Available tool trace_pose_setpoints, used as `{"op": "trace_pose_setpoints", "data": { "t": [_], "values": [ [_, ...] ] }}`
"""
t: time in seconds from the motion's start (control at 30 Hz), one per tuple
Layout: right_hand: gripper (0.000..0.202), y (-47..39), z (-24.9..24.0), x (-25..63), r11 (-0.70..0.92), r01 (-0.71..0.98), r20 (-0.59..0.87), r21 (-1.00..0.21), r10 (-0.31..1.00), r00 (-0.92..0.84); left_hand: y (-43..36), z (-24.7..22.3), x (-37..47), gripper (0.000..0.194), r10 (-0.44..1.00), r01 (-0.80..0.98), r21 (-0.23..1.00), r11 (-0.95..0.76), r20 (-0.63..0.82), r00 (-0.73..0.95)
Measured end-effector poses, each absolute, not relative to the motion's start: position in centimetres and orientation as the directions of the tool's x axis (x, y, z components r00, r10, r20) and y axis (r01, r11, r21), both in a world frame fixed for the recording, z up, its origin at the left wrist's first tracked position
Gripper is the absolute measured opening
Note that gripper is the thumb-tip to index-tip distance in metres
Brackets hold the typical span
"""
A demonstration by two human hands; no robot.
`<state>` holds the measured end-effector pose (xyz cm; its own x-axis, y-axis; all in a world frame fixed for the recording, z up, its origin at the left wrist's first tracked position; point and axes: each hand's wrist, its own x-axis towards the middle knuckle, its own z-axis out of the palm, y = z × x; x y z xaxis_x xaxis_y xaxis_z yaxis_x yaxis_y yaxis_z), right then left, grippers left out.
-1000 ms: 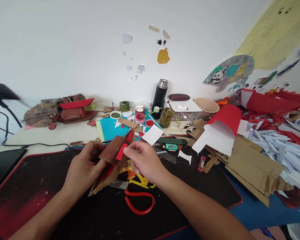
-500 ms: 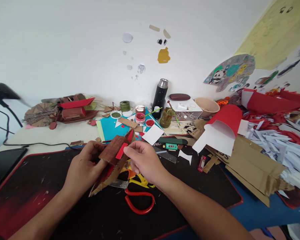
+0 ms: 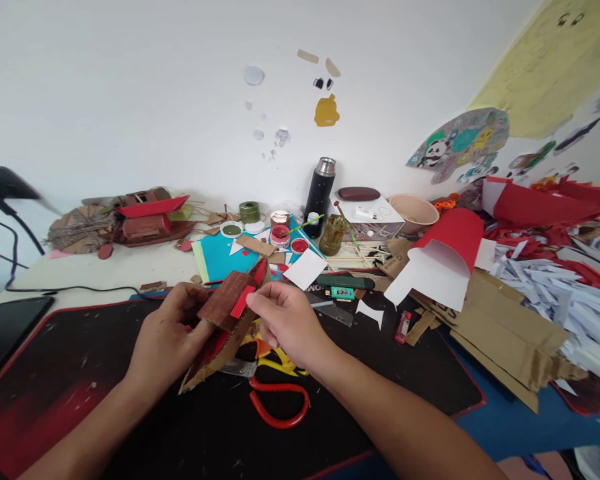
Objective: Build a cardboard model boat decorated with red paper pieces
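A small cardboard boat (image 3: 223, 337) with a red inside and a brown roof piece (image 3: 225, 300) is tilted above the black mat. My left hand (image 3: 173, 333) grips it from the left, its fingertips partly hidden behind the roof. On the roof's right side is a bright red ribbed strip (image 3: 241, 302). My right hand (image 3: 287, 320) pinches the end of that strip between thumb and forefinger. Below the boat lie red-handled scissors (image 3: 280, 405) and a yellow-handled tool (image 3: 279, 361), both partly covered.
Paint pots (image 3: 280, 235), a black flask (image 3: 321, 193) and a brush jar (image 3: 333, 235) stand at the back. Cardboard (image 3: 505, 327), a red-and-white paper piece (image 3: 450, 250) and paper strips lie right. Another boat model (image 3: 147, 227) sits back left; a phone (image 3: 13, 333) lies left.
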<state>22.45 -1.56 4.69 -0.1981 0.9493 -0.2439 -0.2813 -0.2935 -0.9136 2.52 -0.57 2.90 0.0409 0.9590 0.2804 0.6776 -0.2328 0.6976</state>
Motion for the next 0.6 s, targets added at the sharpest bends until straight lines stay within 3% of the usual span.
{"op": "trace_pose_setpoints", "data": {
  "t": [0.6],
  "values": [
    [0.026,-1.66,4.52,22.39,-0.304,-0.277,-0.254,-0.911,0.946,-0.204,-0.58,2.70,2.43,0.025,0.957,0.685,0.693,-0.225,0.290,0.021]
  ]
}}
